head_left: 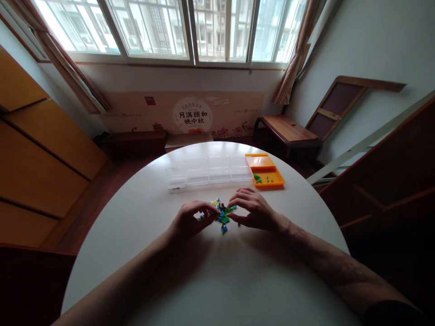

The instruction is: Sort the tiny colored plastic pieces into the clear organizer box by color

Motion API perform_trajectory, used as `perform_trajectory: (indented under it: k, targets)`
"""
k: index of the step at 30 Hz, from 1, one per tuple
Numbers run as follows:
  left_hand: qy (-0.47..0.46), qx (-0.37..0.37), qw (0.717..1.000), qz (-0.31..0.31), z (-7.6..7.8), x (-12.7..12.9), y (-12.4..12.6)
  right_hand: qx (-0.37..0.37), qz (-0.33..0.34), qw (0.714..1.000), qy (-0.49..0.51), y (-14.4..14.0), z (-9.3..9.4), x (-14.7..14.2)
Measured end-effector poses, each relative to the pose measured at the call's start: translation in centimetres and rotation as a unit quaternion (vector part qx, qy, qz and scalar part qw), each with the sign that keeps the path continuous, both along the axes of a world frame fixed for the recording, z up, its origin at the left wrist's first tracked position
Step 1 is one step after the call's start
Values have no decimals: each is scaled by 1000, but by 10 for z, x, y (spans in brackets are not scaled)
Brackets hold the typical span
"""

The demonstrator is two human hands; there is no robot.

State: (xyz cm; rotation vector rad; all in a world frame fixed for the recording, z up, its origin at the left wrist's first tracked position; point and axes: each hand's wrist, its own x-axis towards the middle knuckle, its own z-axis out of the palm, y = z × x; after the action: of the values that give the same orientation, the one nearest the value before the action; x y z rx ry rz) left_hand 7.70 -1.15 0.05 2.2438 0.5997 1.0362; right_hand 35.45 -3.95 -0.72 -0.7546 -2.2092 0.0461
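A small heap of tiny building bricks (223, 218) in blue, green, yellow and dark brown lies on the white round table (142, 235), between my hands. At the heap's left edge is my left hand (190, 217), its thumb and index fingertips pinched together; whatever they hold is too small to make out. My right hand (253, 209) reaches in from the other side, thumb and fingers apart, with the fingertips close to green bricks. Beyond it, an orange tray (279, 182) holds several green bricks (258, 179). My fingers partly cover the heap.
Left of the orange tray stands a row of clear plastic compartments (197, 179), with a small dark item in the leftmost one. A wooden chair (288, 129) stands beyond the table's far right edge. Wooden cabinets (44, 163) are at the left, and windows (156, 31) are behind.
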Motion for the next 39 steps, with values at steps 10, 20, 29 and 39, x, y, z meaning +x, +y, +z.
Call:
perform_trajectory:
  k: [10, 20, 29, 39]
  targets:
    - [-13, -31, 999, -2, -4, 8, -4, 24, 26, 999, -17, 2, -10, -2]
    - [1, 9, 1000, -2, -1, 9, -4, 23, 29, 999, -17, -1, -4, -4]
    - [18, 35, 999, 5, -2, 8, -5, -5, 35, 999, -22, -2, -3, -9]
    - [90, 142, 984, 57, -4, -4, 3, 8, -195, 978, 79, 19, 1, 37]
